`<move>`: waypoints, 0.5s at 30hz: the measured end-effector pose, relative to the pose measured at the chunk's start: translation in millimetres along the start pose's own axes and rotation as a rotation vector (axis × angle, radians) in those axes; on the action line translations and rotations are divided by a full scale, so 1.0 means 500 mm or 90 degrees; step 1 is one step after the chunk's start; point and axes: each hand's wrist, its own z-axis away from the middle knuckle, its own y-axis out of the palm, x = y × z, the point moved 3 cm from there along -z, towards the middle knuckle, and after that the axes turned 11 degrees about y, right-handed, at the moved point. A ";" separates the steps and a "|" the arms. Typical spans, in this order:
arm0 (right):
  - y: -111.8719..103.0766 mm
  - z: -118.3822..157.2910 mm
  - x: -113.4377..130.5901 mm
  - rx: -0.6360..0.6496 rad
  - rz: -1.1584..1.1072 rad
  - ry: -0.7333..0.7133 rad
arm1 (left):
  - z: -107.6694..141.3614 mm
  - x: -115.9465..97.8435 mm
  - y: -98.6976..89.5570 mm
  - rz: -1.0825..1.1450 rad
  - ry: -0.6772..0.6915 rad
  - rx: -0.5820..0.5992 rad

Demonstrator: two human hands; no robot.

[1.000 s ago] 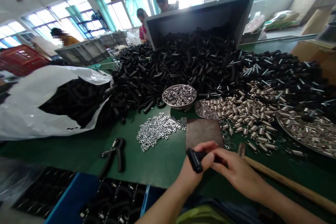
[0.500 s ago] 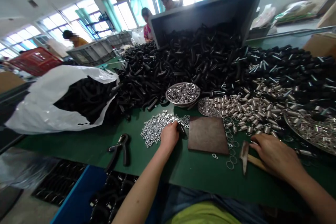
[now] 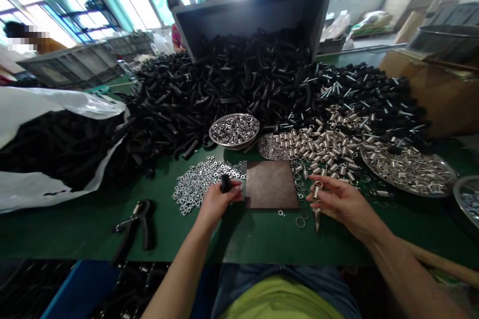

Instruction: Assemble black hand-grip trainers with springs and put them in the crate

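My left hand [image 3: 216, 204] is closed around a short black plastic piece [image 3: 225, 183], beside a pile of small metal nuts [image 3: 194, 184]. Between my hands lies a flat brown metal plate [image 3: 272, 185]. Fingers of my right hand [image 3: 348, 204] pinch a coil spring [image 3: 317, 191] just right of the plate. Beneath that hand is a hammer, its head [image 3: 317, 220] partly covered. Thin wire rings [image 3: 300, 222] lie along the plate's right edge. Further right of the plate, loose springs [image 3: 325, 147] are heaped. An assembled black hand grip [image 3: 140, 224] rests at left.
A tipped grey crate [image 3: 250, 12] spills black handles [image 3: 239, 79] across the back. Metal bowls of small parts stand mid-table [image 3: 235, 131] and at right [image 3: 411, 172]. A white bag [image 3: 75, 197] of black pieces lies left, a cardboard box [image 3: 445, 94] right. Other people work behind.
My right hand has lifted a coil spring from near the hammer and turned toward the plate. My left hand has turned, bringing the black piece upright near the plate. The view has swung right.
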 end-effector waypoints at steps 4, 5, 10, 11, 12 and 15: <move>0.067 0.001 -0.011 0.055 -0.038 0.012 | 0.082 -0.012 0.084 0.258 -0.097 0.041; 0.078 0.001 -0.013 0.054 -0.024 -0.004 | 0.097 -0.016 0.101 0.294 -0.114 0.049; 0.106 0.004 -0.025 -0.027 0.068 -0.076 | 0.129 -0.037 0.138 0.350 -0.110 0.052; 0.109 0.006 -0.029 -0.022 0.067 -0.066 | 0.130 -0.040 0.139 0.340 -0.102 0.050; 0.112 0.007 -0.033 -0.005 0.059 -0.048 | 0.131 -0.042 0.140 0.326 -0.092 0.049; 0.121 0.012 -0.046 0.083 0.010 0.023 | 0.130 -0.045 0.140 0.276 -0.060 0.055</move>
